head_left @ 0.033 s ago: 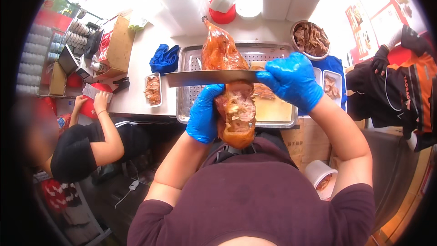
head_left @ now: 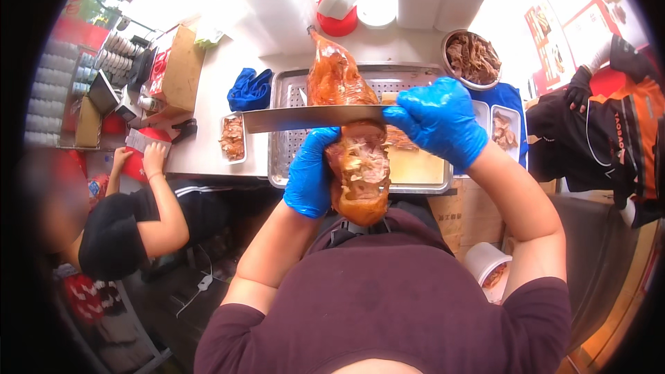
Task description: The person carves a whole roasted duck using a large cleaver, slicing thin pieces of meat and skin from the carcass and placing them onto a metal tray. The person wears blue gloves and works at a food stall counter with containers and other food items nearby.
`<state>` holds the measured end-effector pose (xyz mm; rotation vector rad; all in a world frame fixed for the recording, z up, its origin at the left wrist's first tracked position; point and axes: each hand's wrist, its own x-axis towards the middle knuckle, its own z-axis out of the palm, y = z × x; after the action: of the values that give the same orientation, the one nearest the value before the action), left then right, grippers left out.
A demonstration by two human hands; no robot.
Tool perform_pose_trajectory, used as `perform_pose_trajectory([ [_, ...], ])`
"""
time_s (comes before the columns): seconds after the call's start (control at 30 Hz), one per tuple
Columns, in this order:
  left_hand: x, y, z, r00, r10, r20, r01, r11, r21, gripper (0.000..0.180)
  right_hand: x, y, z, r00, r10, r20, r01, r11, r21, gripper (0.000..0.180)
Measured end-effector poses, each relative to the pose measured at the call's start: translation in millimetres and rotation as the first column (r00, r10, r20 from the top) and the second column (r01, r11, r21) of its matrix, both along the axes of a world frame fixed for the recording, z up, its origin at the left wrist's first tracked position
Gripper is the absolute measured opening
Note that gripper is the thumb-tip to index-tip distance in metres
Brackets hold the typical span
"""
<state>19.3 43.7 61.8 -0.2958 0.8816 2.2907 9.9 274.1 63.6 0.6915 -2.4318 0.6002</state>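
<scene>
A glossy brown roast duck point(head_left: 337, 77) reaches from over the metal tray toward my body, its near part carved open to pale meat. My left hand point(head_left: 309, 174), in a blue glove, is closed round the left side of that near part. My right hand point(head_left: 443, 125), gloved the same way, grips the handle of a long, broad knife point(head_left: 298, 118). The blade lies level across the duck, its free end pointing left past the tray's edge. Beneath the duck is the perforated metal tray point(head_left: 277, 156), with sliced meat point(head_left: 400, 140) on a yellowish board point(head_left: 419, 168).
Left of the tray are a white box of sliced meat point(head_left: 233, 138) and a blue cloth point(head_left: 249, 90). A bowl of meat pieces point(head_left: 474, 59) and another white box point(head_left: 504, 130) stand right. One person point(head_left: 131, 228) works at left; another point(head_left: 582, 138) stands at right.
The knife and my right hand have shifted slightly to the left across the duck. My left hand stays on the duck.
</scene>
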Motion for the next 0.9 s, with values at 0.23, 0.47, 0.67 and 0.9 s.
perform_pose_trajectory([
  [0.23,-1.9,-3.9,0.8,1.0,-0.022,0.012,0.023,0.997,-0.078,0.053,2.0,8.5,-9.6,0.996,0.04,0.074,-0.039,0.999,-0.015,0.034],
  [0.47,1.5,0.0,-13.3,0.999,-0.017,0.045,0.023,0.99,-0.142,0.05,12.2,10.8,-15.5,0.988,0.01,0.157,-0.018,0.999,0.05,0.042],
  [0.67,-1.0,8.8,-49.8,0.997,-0.081,-0.006,0.081,0.996,-0.043,0.048,23.7,-16.6,-54.2,0.947,-0.116,0.3,0.149,0.985,-0.09,0.047],
  [0.9,4.5,2.5,-112.0,0.973,-0.13,0.19,0.172,0.96,-0.223,0.045,50.4,-19.4,-104.2,0.681,-0.087,0.727,0.275,0.951,-0.143,0.058],
])
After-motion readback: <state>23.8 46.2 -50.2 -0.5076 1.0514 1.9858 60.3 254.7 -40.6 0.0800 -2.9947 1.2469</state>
